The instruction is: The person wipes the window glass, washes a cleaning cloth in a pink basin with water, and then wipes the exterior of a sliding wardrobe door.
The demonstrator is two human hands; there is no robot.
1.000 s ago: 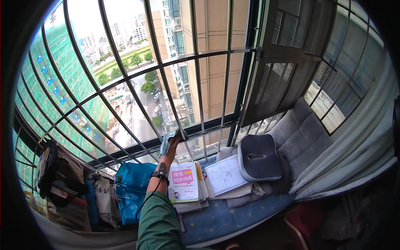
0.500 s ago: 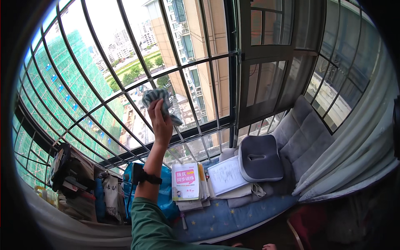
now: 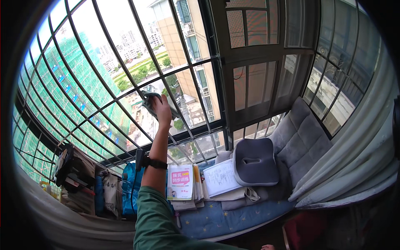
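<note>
My raised left hand (image 3: 162,111) is closed on a crumpled grey-green cloth (image 3: 147,100), which sticks out past the fingers on the left and hangs below them on the right. It is up at the dark window bars (image 3: 151,80), just under a horizontal bar. Whether the cloth touches glass or bars I cannot tell. The forearm carries a black strap (image 3: 157,163) with a dark device on it, and a green sleeve (image 3: 156,212) covers the upper arm. My right hand does not show; a small bit of skin at the lower edge is too little to identify.
Below the arm lie a pink-and-white workbook (image 3: 180,183) on stacked books, papers (image 3: 221,177) and a dark seat cushion (image 3: 256,160) on a blue star-patterned mat (image 3: 233,216). A blue bag (image 3: 128,183) and dark bags stand left. Pale curtains (image 3: 354,166) hang right.
The view has shifted, and the bars on the right sit further left. My left hand has turned with the cloth and is slightly further right against the bars.
</note>
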